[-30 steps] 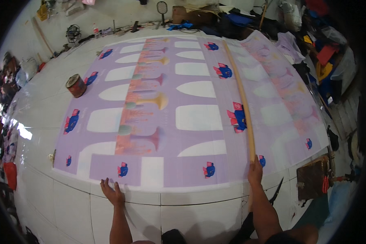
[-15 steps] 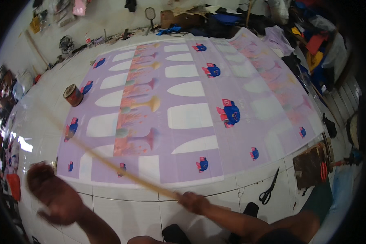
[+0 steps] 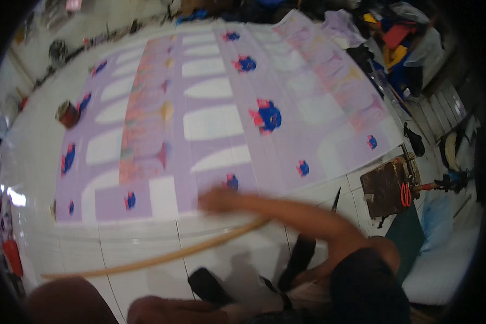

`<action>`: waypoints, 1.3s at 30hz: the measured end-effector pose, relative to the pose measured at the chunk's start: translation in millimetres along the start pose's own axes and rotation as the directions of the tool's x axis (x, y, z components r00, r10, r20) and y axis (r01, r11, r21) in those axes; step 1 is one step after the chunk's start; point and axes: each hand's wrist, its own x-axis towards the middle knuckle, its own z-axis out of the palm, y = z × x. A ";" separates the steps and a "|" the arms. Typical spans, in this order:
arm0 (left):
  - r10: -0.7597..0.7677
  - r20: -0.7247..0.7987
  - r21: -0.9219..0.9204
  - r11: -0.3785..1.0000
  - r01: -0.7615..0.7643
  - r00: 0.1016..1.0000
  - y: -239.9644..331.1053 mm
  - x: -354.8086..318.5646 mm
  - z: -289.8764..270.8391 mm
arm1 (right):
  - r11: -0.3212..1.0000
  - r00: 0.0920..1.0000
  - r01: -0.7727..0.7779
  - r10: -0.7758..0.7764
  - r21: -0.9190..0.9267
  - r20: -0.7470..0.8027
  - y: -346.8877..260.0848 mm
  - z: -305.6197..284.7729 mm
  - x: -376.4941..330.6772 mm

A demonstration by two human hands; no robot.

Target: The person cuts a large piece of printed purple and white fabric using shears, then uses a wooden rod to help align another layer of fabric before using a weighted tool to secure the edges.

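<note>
Right hand (image 3: 217, 198) at fabric's (image 3: 210, 113) near edge, blurred; grip on the stick (image 3: 162, 258) can't be confirmed. Stick runs from 8 o'clock of the hand across white floor tiles (image 3: 119, 237), long and slightly bowed. Left hand (image 3: 146, 309) at bottom edge, blurred, fingers unreadable. Tin (image 3: 68, 114) at 10 o'clock, beside fabric. Scissors (image 3: 405, 194) at 3 o'clock on brown board (image 3: 383, 186).

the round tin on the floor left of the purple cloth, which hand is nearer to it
Right. The right hand rests at the purple cloth's near edge, across the cloth from the tin. The left hand cannot be made out; only a blurred forearm shows at the bottom edge.
</note>
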 end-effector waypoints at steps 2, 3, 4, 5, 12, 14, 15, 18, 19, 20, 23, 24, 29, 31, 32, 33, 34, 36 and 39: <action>-0.192 0.004 0.149 0.970 0.190 0.981 -8.7 -25.4 5.1 | 0.988 0.972 -0.143 0.130 -0.053 -0.198 28.7 -78.2 -30.4; -0.279 -0.018 0.151 0.949 0.278 0.960 -18.5 -38.9 17.8 | 0.964 0.930 -0.262 0.241 -0.042 -0.279 42.0 -108.1 -89.6; -0.357 -0.025 0.183 0.917 0.355 0.934 -28.4 -51.1 25.8 | 0.939 0.872 -0.343 0.324 0.014 -0.368 44.2 -121.6 -128.6; -0.440 -0.031 0.201 0.877 0.437 0.898 -32.3 -67.3 36.8 | 0.895 0.803 -0.435 0.435 0.098 -0.409 36.2 -113.5 -180.5; -0.701 -0.173 0.400 0.592 0.699 0.692 -23.3 -127.6 37.0 | 0.287 0.288 -0.891 0.956 0.351 -0.049 -91.2 65.0 -438.9; -0.728 -0.227 0.439 0.517 0.735 0.647 -16.0 -135.6 36.8 | 0.238 0.285 -0.911 0.954 0.336 0.097 -116.3 102.4 -455.3; -0.743 -0.227 0.407 0.515 0.754 0.630 -34.4 -153.3 41.3 | 0.178 0.231 -0.935 0.962 0.308 0.145 -134.0 113.4 -474.8; -0.748 -0.273 0.425 0.470 0.774 0.605 -32.8 -155.1 36.7 | 0.185 0.260 -0.934 0.938 0.305 0.228 -156.1 140.1 -478.3; -0.752 -0.281 0.437 0.452 0.778 0.596 -29.7 -155.2 31.8 | 0.191 0.272 -0.933 0.929 0.304 0.250 -158.6 146.8 -475.0; -0.751 -0.285 0.444 0.447 0.777 0.595 -30.0 -154.6 28.8 | 0.199 0.283 -0.931 0.923 0.307 0.260 -157.7 150.7 -472.7; -0.761 -0.292 0.441 0.431 0.787 0.580 -25.4 -153.6 25.3 | 0.211 0.281 -0.937 0.929 0.277 0.242 -141.1 136.5 -477.2; -0.759 -0.293 0.440 0.433 0.787 0.582 -31.8 -153.3 24.3 | 0.226 0.289 -0.934 0.934 0.276 0.212 -126.0 131.5 -473.4; -0.765 -0.310 0.414 0.426 0.804 0.565 -50.1 -156.2 21.2 | 0.363 0.362 -0.891 0.930 0.271 -0.054 -66.8 36.2 -454.6; -0.761 -0.329 0.405 0.421 0.811 0.559 -54.4 -156.4 17.3 | 0.457 0.425 -0.847 0.889 0.272 -0.170 -47.7 8.3 -424.3; -0.753 -0.331 0.398 0.435 0.807 0.569 -57.2 -151.0 21.7 | 0.497 0.446 -0.822 0.865 0.277 -0.231 -38.6 -6.1 -410.2; -0.754 -0.326 0.392 0.441 0.807 0.570 -61.4 -148.8 21.2 | 0.546 0.481 -0.791 0.834 0.276 -0.269 -29.6 -12.6 -388.6; -0.750 -0.328 0.382 0.451 0.806 0.575 -65.1 -146.7 22.0 | 0.595 0.520 -0.758 0.798 0.266 -0.304 -18.4 -18.3 -364.8; -0.731 -0.346 0.354 0.478 0.804 0.588 -68.8 -140.7 17.0 | 0.664 0.588 -0.719 0.739 0.206 -0.330 8.3 -28.3 -312.2; -0.703 -0.340 0.325 0.536 0.779 0.625 -77.9 -133.2 18.1 | 0.678 0.647 -0.726 0.730 0.114 -0.220 54.3 -20.0 -262.7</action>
